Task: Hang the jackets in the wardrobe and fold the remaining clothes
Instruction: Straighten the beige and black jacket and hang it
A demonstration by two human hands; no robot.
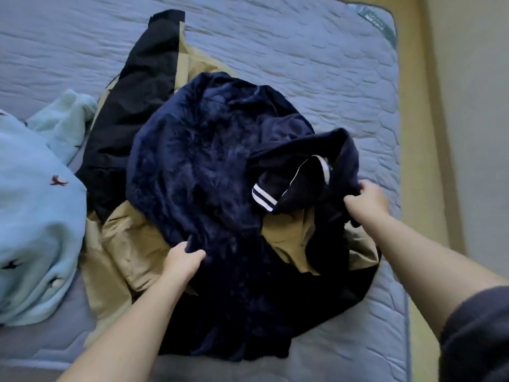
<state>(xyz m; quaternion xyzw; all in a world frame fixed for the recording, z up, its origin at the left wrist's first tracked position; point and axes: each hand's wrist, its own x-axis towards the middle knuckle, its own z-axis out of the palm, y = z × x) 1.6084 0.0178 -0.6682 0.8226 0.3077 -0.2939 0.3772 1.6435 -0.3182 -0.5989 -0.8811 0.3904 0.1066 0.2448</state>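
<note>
A navy fleece jacket (198, 161) with a white-striped cuff lies crumpled on top of a tan and black jacket (129, 244) in the middle of the bed. My left hand (183, 261) grips the navy jacket's near edge, fingers curled into the fleece. My right hand (367, 199) grips a bunched part of the same jacket at its right side, lifted slightly off the pile. The tan jacket's black sleeve (148, 78) stretches away toward the far side of the bed.
A light blue garment with small bird prints (35, 216) lies heaped at the left. The quilted grey-blue mattress (303, 51) carries everything. Its right edge borders a yellowish floor strip (421, 133) and a pale wall.
</note>
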